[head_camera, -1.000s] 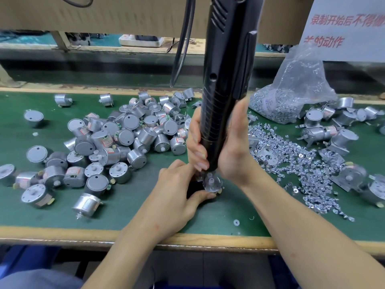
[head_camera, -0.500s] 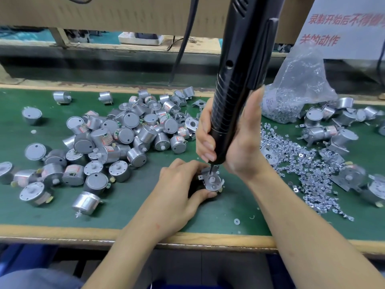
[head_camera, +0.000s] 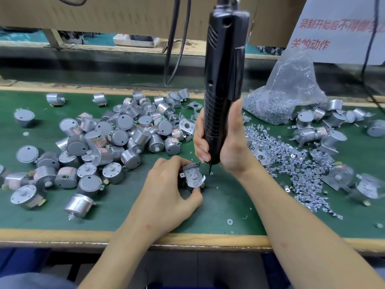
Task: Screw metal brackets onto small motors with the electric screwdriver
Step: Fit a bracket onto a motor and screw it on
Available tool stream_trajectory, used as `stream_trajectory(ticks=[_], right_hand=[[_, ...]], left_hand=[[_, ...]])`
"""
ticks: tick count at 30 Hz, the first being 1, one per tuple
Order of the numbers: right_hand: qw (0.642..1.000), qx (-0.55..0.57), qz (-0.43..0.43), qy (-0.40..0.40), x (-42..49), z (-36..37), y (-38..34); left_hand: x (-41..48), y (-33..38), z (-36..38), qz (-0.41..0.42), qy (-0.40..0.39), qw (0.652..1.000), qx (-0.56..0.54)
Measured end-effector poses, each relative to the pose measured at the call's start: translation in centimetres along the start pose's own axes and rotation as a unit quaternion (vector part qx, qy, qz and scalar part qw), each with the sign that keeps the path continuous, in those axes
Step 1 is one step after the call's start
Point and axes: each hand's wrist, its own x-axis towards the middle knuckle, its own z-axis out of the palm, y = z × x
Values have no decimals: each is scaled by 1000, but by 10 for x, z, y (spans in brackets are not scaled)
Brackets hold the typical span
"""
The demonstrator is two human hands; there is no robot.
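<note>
My left hand grips a small silver motor with a metal bracket on its face, just above the green mat. My right hand holds the black electric screwdriver upright. Its bit tip hangs just right of the bracket, apart from it, with a small screw at the tip. A pile of bare motors lies to the left. Loose screws spread out on the right.
A clear bag of screws stands at the back right, with bracketed motors beside it. Loose brackets lie behind my hands. Cables hang at the back. The wooden bench edge runs along the front.
The screwdriver has lifted off the bracket and shifted right, now standing more upright. My left hand has turned the motor, so the bracket face shows more.
</note>
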Motion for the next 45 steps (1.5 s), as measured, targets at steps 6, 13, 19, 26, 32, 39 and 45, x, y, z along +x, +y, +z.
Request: stream_trajectory(ticks=[6,13,19,26,32,39,45], right_hand=[[1000,-24,6,10,2,-3,8],[1000,-18,-6,11,3,-6,8],[999,-20,-13,21,3,-7,5],[999,-26,-10,26,3,-8,3],[999,-33,-11,31,3,-10,1],[998,-49,-2,39,3,-12,1],[998,-56,7,35,4,-15,1]], left_hand=[[0,0,0,-1,-6,1000,-6],[-1,0,-1,0,-9,1000,-12],[-1,0,-1,-4,-13,1000,-13],[-1,0,-1,-5,-11,1000,-10],[-1,0,-1,-3,-8,1000,-9],[-1,-1,-1,-1,-9,1000,-11],[-1,-2,-1,0,-13,1000,-8]])
